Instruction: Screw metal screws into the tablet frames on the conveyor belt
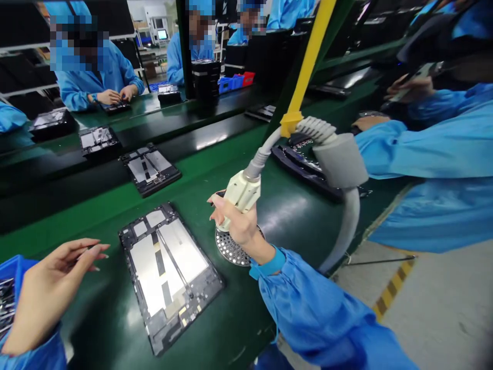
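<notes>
My right hand (239,218) is wrapped round the white handle of a tool (242,191). A round metal plate full of holes (233,249) shows beneath that hand, and a grey hose (265,149) joins the handle at its top. To the left of the tool, an opened tablet (169,267) lies flat on the green bench, its silvery battery area and a thin dark cable exposed. My left hand (54,288) hovers just left of the tablet without touching it. Its fingers are loosely bent and apart, with nothing visible in them.
Beyond lies another opened tablet (151,168), with stacked ones (99,140) further left. A blue bin (17,267) of small parts sits at the left edge. A yellow bar (310,59) slants down to the hose. A co-worker's sleeve (427,149) is close on the right; other people work opposite.
</notes>
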`<action>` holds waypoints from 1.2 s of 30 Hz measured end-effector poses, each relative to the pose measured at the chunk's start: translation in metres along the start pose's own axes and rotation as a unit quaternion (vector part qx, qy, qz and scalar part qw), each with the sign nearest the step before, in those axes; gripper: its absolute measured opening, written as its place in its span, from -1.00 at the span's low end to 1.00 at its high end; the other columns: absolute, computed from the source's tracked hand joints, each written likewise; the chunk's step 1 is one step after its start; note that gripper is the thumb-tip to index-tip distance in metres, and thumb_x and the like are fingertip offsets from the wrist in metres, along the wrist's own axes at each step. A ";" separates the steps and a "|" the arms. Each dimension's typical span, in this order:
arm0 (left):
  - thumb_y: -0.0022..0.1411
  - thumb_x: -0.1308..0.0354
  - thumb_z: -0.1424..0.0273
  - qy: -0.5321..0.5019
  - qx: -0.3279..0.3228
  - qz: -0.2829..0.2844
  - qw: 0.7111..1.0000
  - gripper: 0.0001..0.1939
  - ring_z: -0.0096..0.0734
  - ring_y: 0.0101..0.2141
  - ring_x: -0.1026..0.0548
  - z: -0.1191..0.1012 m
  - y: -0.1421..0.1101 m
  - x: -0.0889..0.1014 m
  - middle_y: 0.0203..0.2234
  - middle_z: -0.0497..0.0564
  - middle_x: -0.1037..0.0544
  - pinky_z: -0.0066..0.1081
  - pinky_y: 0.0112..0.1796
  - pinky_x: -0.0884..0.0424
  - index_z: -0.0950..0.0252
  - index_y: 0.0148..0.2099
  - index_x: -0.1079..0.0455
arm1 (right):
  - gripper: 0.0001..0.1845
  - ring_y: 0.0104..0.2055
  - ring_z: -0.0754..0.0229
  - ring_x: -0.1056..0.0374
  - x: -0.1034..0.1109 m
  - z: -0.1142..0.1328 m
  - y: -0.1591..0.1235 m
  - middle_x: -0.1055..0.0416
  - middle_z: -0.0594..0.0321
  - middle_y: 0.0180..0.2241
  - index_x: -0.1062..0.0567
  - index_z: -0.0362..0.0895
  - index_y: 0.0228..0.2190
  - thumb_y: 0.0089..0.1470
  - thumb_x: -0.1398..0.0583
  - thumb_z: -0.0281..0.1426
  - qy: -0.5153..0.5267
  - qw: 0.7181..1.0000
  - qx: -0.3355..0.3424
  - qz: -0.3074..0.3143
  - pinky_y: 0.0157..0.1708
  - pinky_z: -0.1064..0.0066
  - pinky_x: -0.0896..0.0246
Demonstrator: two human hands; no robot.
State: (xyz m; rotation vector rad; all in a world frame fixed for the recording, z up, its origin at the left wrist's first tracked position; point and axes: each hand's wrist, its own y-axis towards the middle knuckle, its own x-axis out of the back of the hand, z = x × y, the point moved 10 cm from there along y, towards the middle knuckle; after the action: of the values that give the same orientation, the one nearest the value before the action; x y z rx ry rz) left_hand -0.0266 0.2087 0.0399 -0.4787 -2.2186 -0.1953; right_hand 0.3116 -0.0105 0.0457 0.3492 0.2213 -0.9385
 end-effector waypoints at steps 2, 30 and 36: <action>-0.05 -0.27 -0.27 -0.076 0.035 0.014 0.996 -0.44 0.12 -0.11 -0.69 -0.007 0.001 -0.015 -0.15 0.01 -0.74 -0.01 -0.06 -0.67 -0.02 -0.17 -0.42 | -0.62 -0.72 0.29 -0.18 0.000 -0.002 0.000 -0.22 0.44 -0.76 -0.42 -0.06 -0.61 -0.09 -0.42 -0.12 -0.007 1.000 -0.003 0.004 -0.62 0.33 -0.37; 0.19 -0.33 0.21 -0.208 -0.015 -0.020 0.978 -0.75 -0.15 -0.20 -0.67 0.008 0.043 -0.063 -0.26 0.15 -0.73 -0.28 -0.12 -0.53 0.32 -0.32 -0.56 | -0.74 -0.69 0.17 -0.15 0.025 0.012 -0.007 -0.13 0.24 -0.78 -0.59 -0.01 -0.61 -0.25 -0.36 -0.09 0.006 0.998 -0.040 -0.049 -0.63 0.14 -0.10; 0.28 -0.31 0.38 -0.141 -0.047 -0.066 0.987 -0.88 -0.24 -0.28 -0.65 0.011 0.046 -0.068 -0.32 0.03 -0.73 -0.32 -0.13 -0.51 0.28 -0.27 -0.66 | -0.78 -0.72 0.16 -0.09 0.008 0.026 -0.018 -0.07 0.26 -0.82 -0.56 -0.01 -0.67 -0.32 -0.32 -0.13 -0.022 0.998 -0.037 -0.044 -0.65 0.15 -0.06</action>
State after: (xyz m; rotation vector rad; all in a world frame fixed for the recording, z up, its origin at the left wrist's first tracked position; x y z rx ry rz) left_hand 0.0229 0.2354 -0.0206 -0.4318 -2.5288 -0.3195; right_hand 0.3025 -0.0359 0.0636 0.2524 0.2319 -1.0202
